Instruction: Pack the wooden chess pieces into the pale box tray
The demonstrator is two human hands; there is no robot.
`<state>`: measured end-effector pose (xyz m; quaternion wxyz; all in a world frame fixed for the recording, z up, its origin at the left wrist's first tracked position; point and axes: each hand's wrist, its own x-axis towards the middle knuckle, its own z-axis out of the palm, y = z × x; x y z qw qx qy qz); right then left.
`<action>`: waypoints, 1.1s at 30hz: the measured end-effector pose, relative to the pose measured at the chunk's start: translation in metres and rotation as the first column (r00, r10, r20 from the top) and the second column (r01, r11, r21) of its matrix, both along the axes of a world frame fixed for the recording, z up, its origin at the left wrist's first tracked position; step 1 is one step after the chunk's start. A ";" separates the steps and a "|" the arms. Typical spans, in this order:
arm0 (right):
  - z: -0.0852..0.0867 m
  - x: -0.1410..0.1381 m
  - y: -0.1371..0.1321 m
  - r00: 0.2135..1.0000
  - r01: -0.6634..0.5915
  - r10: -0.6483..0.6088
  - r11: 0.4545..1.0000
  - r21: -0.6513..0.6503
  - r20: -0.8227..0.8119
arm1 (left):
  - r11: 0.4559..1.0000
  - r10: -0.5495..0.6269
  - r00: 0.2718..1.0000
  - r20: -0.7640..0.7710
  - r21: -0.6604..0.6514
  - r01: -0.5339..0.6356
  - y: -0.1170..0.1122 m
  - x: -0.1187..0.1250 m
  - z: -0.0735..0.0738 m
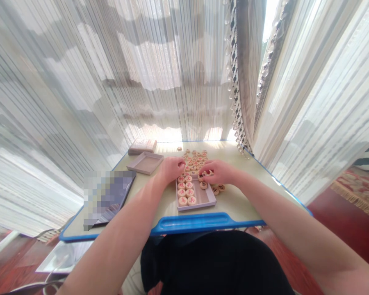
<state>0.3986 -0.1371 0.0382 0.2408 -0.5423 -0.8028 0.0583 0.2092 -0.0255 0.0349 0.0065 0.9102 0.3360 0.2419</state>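
Observation:
A shallow grey box tray (208, 198) lies on the small table (242, 205) in front of me, with two columns of round wooden chess pieces (186, 189) with red marks packed along its left side. My left hand (171, 168) hovers at the tray's far left corner, fingers curled in a pinch over the pieces. My right hand (217, 171) rests at the tray's far right corner, fingers closed round a piece with a dark mark. Several loose pieces (195, 157) lie in a heap just beyond both hands.
A grey box lid (145, 162) and a flat printed box (143, 146) sit at the table's far left. A dark tablet (109, 197) lies at the near left. The table has a blue rim with a handle (197, 223). Sheer curtains surround the table.

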 end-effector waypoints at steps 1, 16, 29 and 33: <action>0.000 0.000 0.000 1.000 0.005 -0.005 1.000 -0.006 -0.004 | 1.000 0.000 1.000 -0.002 -0.001 0.000 0.000 0.000 0.000; -0.001 0.004 0.001 0.998 0.063 -0.062 0.997 -0.048 0.022 | 1.000 -0.004 0.999 -0.033 0.028 0.005 0.002 0.001 -0.002; -0.004 -0.008 -0.003 0.990 -0.106 0.099 0.992 0.065 0.102 | 1.000 -0.002 0.999 -0.037 0.002 0.002 0.000 0.002 -0.002; -0.008 -0.012 -0.002 0.973 -0.113 0.086 0.987 0.117 0.215 | 1.000 0.003 0.999 -0.035 -0.011 -0.003 0.000 0.002 -0.003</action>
